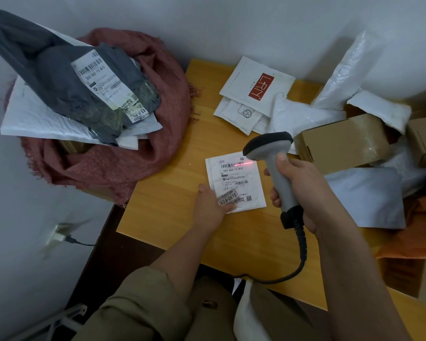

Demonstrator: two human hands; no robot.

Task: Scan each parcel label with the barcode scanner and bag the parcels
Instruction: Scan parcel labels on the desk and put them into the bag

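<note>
A small white padded parcel (235, 183) lies label-up on the wooden table (172, 205). My left hand (210, 206) presses on its lower left corner with straight fingers, beside a sticker reading 43-6-2610. My right hand (298, 190) grips the handle of a grey barcode scanner (272, 156). The scanner's head hangs just above the parcel's upper right, and a red line falls across the top barcode. To the left, a dusty-pink fabric bag (138, 153) holds a dark grey labelled parcel (84, 87) and white mailers.
Behind the scanner lie white mailers, one with a red LRN logo (256, 82), a taped cardboard box (342, 143) and more white bags on the right. The scanner's coiled cable (301, 252) runs down off the near table edge. An orange bag (418, 232) sits at right.
</note>
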